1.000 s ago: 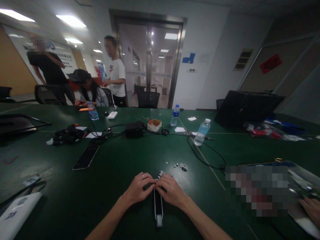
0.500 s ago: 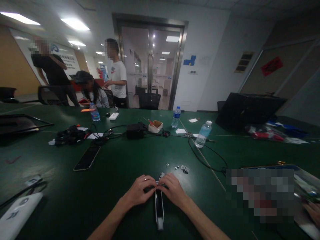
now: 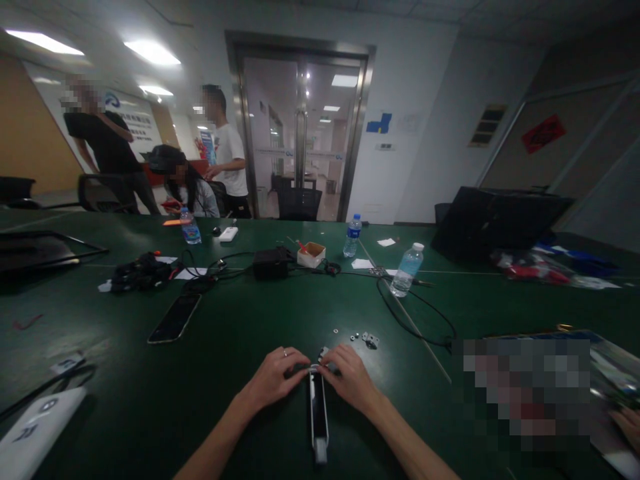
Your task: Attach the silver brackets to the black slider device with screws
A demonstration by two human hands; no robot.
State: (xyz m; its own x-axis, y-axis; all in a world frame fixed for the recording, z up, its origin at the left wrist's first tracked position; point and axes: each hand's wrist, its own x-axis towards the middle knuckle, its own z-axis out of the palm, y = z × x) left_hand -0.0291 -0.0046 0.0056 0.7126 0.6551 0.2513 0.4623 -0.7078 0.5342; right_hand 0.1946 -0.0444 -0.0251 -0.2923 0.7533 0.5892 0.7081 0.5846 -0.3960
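Grip: can't tell for L hand (image 3: 281,375) or R hand (image 3: 349,375). Both curled, thumb near fingers, tips at or right by far end of narrow white-framed strip (image 3: 319,410). Lies betw. hands, runs back from them toward the body, w/ pale grey tip (image 3: 321,451) at near end.

Changed vs. a moment ago: gap now open betw. L & R fingertips, nearly meeting then. Uncovers strip's far end; prob. means a pause or re-set in finger work there, not certain.

Just beyond R fingertips: small metal part (image 3: 325,352), partly hidden. Past R hand, bit right: bracket pieces (image 3: 370,342), w/ tiny round bits (image 3: 352,337) just left, prob. nuts.

Beyond & left of L hand: phone (image 3: 175,319), flat on green table (image 3: 270,313). Farther left, nearer body: white device (image 3: 43,430). Well past both hands: black adapter (image 3: 271,263), small open box (image 3: 311,256); past R hand, water bottle (image 3: 407,270). Far right of R hand, at edge: co-worker's hand (image 3: 627,421).

Room dim. Glass doors (image 3: 280,113) straight ahead of hands; beyond L hand, dark-shirted person (image 3: 105,140) standing, capped person (image 3: 195,193) seated, white-shirted person (image 3: 231,157) standing.
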